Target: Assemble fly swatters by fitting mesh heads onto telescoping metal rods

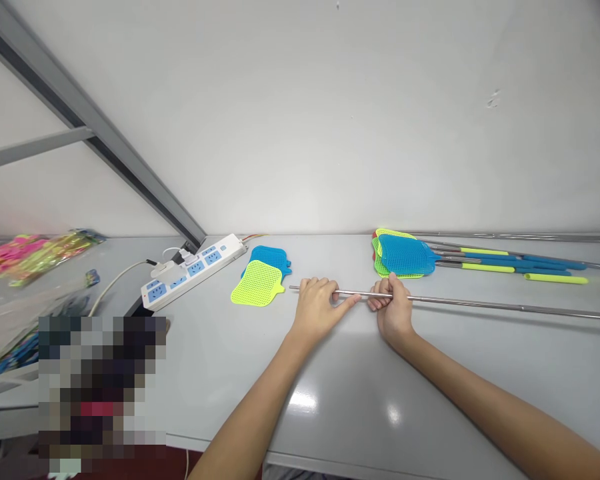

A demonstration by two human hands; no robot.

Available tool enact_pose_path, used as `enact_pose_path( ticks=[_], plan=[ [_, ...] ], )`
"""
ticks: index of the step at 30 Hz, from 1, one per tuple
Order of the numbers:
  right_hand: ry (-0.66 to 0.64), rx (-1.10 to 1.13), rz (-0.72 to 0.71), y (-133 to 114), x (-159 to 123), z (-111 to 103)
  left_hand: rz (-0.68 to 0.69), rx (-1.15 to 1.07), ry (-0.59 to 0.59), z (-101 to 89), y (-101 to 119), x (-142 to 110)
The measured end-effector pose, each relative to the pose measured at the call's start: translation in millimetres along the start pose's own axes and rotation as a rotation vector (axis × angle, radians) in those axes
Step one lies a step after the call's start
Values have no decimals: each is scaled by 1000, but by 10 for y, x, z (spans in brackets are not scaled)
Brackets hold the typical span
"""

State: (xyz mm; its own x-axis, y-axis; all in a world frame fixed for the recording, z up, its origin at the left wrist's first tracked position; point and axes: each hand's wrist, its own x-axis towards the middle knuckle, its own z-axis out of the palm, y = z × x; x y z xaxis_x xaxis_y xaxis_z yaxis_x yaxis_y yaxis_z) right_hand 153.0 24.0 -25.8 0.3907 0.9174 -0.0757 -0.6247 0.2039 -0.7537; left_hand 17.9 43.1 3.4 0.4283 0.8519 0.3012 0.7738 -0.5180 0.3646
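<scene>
Grasping metal rod (460, 303) over grey table (345, 400), with left hand (317, 303) by its 9-o'clock tip (294, 288) and right hand (396, 310) clenched toward 3 o'clock, likely positioning it, next probably needing firm right-hand hold for working that end.

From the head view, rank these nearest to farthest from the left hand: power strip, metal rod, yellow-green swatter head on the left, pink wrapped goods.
From the left hand:
1. Metal rod: in its grasp.
2. Yellow-green swatter head: just to its left.
3. Power strip: farther left.
4. Pink wrapped goods: farthest, at the view's left edge.
</scene>
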Motion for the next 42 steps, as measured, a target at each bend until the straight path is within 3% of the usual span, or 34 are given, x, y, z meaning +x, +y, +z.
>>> enact_pose_path(
  ticks=[22, 42],
  plan=[
    [-64, 60, -26, -21, -165, 18, -115, -26, 100, 48, 176, -109],
    [-71, 10, -61, -24, -174, 27, -68, -91, -6, 84, 250, -158]
  ],
)
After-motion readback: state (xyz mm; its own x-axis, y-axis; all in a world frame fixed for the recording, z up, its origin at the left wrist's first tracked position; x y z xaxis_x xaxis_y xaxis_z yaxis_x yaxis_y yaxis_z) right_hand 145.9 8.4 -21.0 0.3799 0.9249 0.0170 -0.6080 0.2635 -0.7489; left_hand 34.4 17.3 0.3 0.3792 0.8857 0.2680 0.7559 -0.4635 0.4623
